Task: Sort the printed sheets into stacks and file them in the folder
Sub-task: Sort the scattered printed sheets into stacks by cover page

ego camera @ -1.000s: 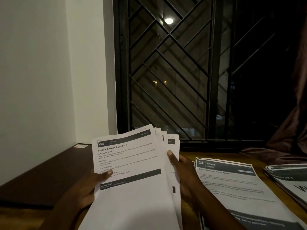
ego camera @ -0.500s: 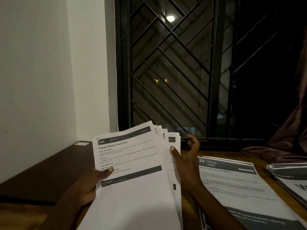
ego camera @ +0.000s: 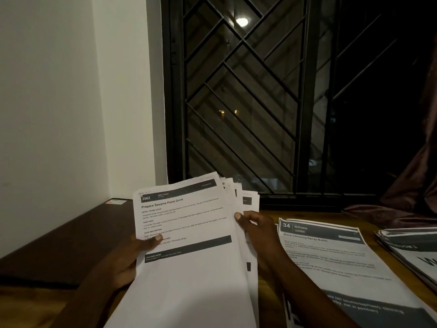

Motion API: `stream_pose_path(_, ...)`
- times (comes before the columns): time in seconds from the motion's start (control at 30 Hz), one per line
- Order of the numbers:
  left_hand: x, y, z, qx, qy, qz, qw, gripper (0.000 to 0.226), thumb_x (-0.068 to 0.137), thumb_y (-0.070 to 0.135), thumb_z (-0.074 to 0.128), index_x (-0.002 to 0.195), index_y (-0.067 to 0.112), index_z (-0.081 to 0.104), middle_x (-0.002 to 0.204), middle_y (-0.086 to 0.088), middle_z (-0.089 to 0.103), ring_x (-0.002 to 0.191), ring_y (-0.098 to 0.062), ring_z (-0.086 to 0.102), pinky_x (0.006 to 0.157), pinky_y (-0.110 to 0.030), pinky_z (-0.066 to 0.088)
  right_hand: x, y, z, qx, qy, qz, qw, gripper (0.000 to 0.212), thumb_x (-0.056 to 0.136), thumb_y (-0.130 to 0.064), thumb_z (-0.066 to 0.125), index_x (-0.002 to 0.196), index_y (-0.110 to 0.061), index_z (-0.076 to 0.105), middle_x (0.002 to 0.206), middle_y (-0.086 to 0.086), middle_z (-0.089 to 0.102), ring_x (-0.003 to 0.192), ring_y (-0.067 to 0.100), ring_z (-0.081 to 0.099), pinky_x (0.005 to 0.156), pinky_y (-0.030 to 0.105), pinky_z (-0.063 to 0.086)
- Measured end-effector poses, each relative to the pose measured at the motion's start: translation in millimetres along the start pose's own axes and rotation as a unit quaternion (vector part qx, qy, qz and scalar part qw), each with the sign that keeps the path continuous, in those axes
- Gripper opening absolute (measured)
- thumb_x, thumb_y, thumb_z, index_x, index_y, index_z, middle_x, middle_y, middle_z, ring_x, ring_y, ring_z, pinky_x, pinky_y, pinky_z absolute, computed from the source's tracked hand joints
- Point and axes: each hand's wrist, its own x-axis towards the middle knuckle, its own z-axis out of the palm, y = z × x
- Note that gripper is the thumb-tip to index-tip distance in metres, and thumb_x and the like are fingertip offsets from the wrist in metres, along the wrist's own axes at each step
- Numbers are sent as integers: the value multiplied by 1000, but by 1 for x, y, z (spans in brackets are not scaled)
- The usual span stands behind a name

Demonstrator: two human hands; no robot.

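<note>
Two grips hold the fanned sheets (ego camera: 189, 275) above the surface (ego camera: 307, 215): your left grip (ego camera: 127, 263) pins the top page under its thumb; your right grip (ego camera: 257, 233), splayed a moment ago, has closed on the fan's edge, so sorting continues.

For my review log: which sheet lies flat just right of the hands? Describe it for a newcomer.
Under the barred window, on the wooden table, the flat sheet lies beside the right hand. Its dark header reads 34 KITCHEN, whereas the held sheaf shows 3562.
</note>
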Motion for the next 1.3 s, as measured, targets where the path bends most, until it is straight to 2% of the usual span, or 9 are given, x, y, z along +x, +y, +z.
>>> stream_pose_path(0.2,-9,7,5,-38,-46,-59,996,77,61,5,86,131,14,53,123,-23,63,107,-45,63,75,-55,57,-3,-8,0,115,79,43,989,19,90,-25,62,78,-12,57,90,11,69,85,25,65,83,43,54)
stream_pose_path(0.3,-8,9,2,-34,-31,-66,997,108,36,8,97,134,14,51,124,-23,63,107,-46,63,73,-55,57,-3,-11,3,115,104,36,987,20,94,-26,56,79,-12,53,87,8,67,81,22,62,76,38,54)
stream_pose_path(0.43,-12,13,10,-32,-30,-70,997,64,72,2,75,131,12,52,117,-24,66,96,-44,68,65,-51,59,-3,-12,2,106,102,17,989,16,94,-23,57,83,-11,56,84,4,67,78,18,62,69,30,52)
stream_pose_path(0.53,-12,11,10,-49,-49,-76,995,97,45,5,94,132,12,52,122,-25,63,104,-46,64,74,-58,56,-2,-8,-1,101,42,41,993,9,92,-21,60,97,-15,65,98,3,72,88,19,69,80,39,58)
stream_pose_path(0.73,-17,15,17,-56,-45,-68,995,39,86,-1,53,123,12,58,115,-24,67,94,-43,69,69,-54,59,-7,-5,2,148,16,77,986,22,85,-15,69,107,-11,66,101,7,74,91,26,71,83,50,56)
stream_pose_path(0.87,-12,13,14,-43,-28,-48,998,71,60,5,86,125,12,57,118,-23,66,97,-41,68,66,-49,59,-8,-6,1,174,12,84,981,29,83,-21,71,110,-13,62,103,7,73,93,27,71,84,51,55)
stream_pose_path(1.03,-7,9,11,-9,0,-5,1000,97,26,18,100,114,14,60,112,-18,70,88,-31,73,60,-37,60,-8,-9,3,55,94,-86,990,46,83,-16,71,115,-34,43,112,-13,58,100,6,59,74,23,51)
stream_pose_path(1.17,-8,8,6,-22,-14,-10,1000,105,24,18,100,121,14,60,120,-20,66,100,-38,68,67,-45,60,-9,-5,9,28,22,-41,998,42,74,-48,72,111,-45,53,124,-9,58,112,15,59,89,41,55)
stream_pose_path(1.3,-9,8,3,-27,-13,-22,999,107,23,16,100,122,14,59,121,-23,65,100,-42,67,68,-50,59,-6,2,9,35,-1,8,999,11,86,-23,68,96,-26,67,106,-1,70,99,19,67,90,44,55)
